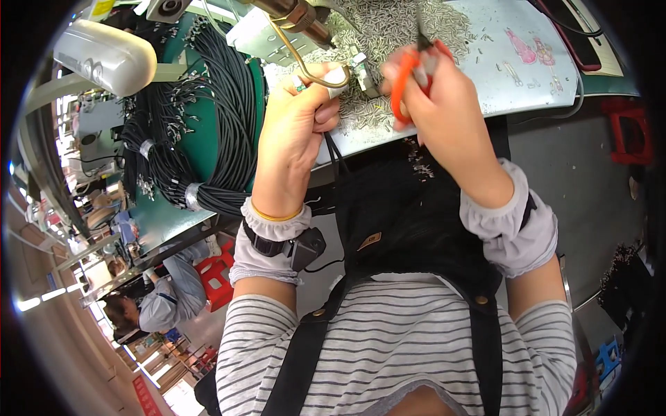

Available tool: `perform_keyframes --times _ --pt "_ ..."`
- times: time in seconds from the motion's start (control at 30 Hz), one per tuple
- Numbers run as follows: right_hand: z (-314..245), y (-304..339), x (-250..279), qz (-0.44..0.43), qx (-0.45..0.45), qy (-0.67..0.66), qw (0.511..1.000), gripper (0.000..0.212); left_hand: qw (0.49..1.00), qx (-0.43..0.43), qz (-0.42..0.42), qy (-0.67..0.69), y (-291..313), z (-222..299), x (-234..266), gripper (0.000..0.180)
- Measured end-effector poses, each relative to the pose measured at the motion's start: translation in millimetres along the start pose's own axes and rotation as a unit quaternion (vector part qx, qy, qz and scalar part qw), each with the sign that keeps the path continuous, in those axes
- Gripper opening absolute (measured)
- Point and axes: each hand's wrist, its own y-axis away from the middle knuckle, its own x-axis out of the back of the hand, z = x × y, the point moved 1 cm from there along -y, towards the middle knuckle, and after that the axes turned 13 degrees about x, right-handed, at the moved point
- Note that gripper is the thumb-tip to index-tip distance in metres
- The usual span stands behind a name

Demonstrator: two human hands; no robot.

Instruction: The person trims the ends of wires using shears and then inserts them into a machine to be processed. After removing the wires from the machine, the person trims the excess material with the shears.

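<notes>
My left hand (295, 132) is closed in a pinch, with white wrapping on a fingertip. Thin black cable (334, 149) hangs below its fingers, while the cable end is hidden in the grip. Right in front of those fingertips stands a small metal fixture (362, 69), and a bent brass-coloured rod (286, 43) curves over the hand. My right hand (444, 104), slightly blurred, grips orange-handled scissors (402, 87) with the dark blades pointing away from me. Small metal pins (388, 24) are heaped around and behind the fixture.
Bundles of black cables (232, 118) lie on the green bench at left. A machine head (295, 17) overhangs the white work surface (485, 90). A dark phone (579, 41) is at far right. Behind, a person (163, 305) sits near a red stool (216, 281).
</notes>
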Motion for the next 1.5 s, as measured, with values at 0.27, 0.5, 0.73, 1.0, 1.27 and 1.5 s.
perform_keyframes --times 0.27,0.5,0.73,1.0,1.27,1.5 --pt "8 -31 -6 -0.105 -0.071 -0.008 0.992 0.017 0.998 0.039 -0.021 -0.032 -7 13 4 0.006" --pt "11 -30 -6 -0.122 -0.065 -0.017 0.990 0.017 0.998 0.028 -0.023 -0.042 -6 10 10 0.007" --pt "11 -29 -6 -0.108 -0.067 -0.015 0.992 0.017 0.999 0.013 0.010 -0.048 -4 9 3 0.005" --pt "1 -19 -3 -0.088 -0.079 -0.071 0.990 0.017 0.998 0.040 -0.048 -0.005 14 7 0 0.011" --pt "-22 13 6 -0.049 0.147 0.225 0.962 0.011 0.984 -0.102 0.078 -0.126 46 -19 -17 0.018" --pt "-25 32 2 -0.191 0.174 0.152 0.954 0.004 0.985 -0.069 0.007 -0.160 53 -45 -31 0.020"
